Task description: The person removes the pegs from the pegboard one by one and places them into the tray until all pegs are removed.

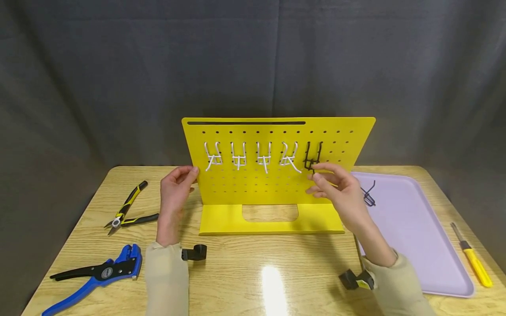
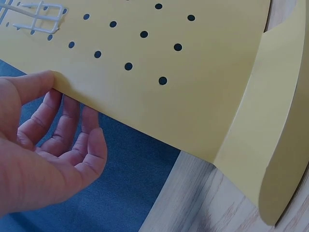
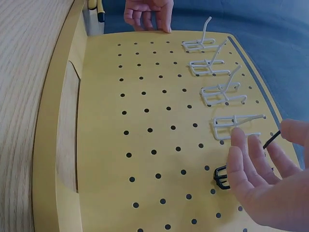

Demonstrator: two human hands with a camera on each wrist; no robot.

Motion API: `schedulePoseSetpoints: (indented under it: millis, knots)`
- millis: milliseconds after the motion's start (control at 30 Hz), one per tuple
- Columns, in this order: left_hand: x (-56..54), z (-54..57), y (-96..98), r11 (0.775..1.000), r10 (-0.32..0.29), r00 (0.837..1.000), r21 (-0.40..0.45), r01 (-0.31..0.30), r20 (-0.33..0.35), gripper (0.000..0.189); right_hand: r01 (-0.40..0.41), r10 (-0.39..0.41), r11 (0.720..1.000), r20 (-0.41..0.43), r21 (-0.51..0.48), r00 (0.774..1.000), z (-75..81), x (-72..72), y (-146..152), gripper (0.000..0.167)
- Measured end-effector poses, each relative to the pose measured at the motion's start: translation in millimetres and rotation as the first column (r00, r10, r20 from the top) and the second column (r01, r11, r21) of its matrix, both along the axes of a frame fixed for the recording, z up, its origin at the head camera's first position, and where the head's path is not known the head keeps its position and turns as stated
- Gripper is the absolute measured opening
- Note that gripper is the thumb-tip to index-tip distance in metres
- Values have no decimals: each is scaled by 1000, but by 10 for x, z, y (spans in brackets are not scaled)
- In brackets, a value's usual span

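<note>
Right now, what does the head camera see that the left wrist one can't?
Only the head view: the right hand at a black hook, the lilac tray with another dark hook on it, the yellow screwdriver, the blue wire stripper and the black-and-yellow cutters.

Only the left wrist view: a clear look at the palm side of the left hand.

Both: that hand holding the yellow pegboard by its edge, a white hook and the wooden table.

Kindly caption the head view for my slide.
Left hand grips a yellow pegboard; right hand touches a black hook beside four white hooks.
</note>
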State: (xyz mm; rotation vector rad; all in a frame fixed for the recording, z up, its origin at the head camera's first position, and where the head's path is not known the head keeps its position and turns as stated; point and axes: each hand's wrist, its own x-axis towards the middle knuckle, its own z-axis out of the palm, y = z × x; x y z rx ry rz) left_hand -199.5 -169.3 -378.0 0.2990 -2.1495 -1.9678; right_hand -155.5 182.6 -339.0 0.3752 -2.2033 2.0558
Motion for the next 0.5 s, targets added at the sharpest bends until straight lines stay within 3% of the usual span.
schedulePoseSetpoints:
  millis: [500]
  knots:
    - [-2, -6, -1, 1000, -8, 1000, 7, 8, -13, 35, -15, 15, 1000, 0, 5, 1000, -13, -26, -35, 32]
